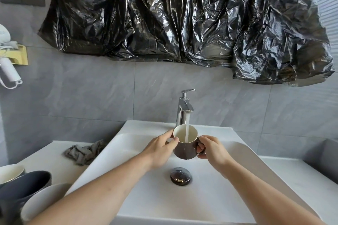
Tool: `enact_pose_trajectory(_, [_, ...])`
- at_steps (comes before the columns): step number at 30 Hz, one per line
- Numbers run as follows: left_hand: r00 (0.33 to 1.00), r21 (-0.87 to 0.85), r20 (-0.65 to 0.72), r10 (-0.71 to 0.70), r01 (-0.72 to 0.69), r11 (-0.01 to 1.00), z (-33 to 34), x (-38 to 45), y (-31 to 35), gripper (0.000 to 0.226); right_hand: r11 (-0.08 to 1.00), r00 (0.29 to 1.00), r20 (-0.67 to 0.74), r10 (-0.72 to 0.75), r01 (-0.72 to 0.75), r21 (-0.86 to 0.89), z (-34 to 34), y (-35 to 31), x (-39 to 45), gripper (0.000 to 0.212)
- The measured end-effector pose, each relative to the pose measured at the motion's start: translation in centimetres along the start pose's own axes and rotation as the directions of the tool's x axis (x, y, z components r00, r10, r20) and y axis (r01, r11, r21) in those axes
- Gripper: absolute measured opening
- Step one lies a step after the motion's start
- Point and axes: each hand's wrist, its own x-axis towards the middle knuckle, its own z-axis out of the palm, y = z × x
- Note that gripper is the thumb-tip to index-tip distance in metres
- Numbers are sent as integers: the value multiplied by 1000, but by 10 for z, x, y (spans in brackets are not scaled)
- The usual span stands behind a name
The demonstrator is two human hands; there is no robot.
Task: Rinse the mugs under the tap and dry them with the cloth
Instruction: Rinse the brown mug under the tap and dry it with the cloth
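While water from the tap [184, 107] pours into the upright brown mug [185, 143], the left hand [161, 149] pinches its rim and the right hand [210, 149] grips the handle, over the sink [210, 197]; the cloth [84, 153] lies left.

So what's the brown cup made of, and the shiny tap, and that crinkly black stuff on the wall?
The brown mug with the cream inside looks like glazed ceramic: smooth, glossy, thick-rimmed. The tall silver tap seems chrome-plated metal, since it mirrors its surroundings. The crinkled black sheeting is probably thin plastic film, like bin bags, given its sharp creases and shiny highlights.
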Motion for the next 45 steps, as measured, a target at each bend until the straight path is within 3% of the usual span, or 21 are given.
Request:
enact_pose_trajectory(9, [998, 42, -18, 53, -52, 998, 1, 3, 1, 39, 989, 997, -23, -71, 67, -130, -2, 2, -1, 26])
enact_pose_trajectory(21, [998, 67, -15, 64, -62, 996, 6, 5, -7, 32, 835, 933, -101, -347, 258, -486, -9, 2, -3, 37])
enact_pose_trajectory(28, [997, 85, 6, 75, -76, 994, 7, 6, -8, 24, 754, 908, -122, -400, 250, -608, -11, 4, -1, 37])
enact_pose_trajectory(36, [999, 107, -9, 42, -41, 993, 3, 4, -6, 18, 746, 914, -134, -384, 222, -627, -11, 6, 1, 34])
enact_pose_trajectory(45, [1000, 210, -12, 0, 3, 978, 3, 0, -1, 22, 672, 904, -154, -399, 175, -720, -11, 6, 0, 33])
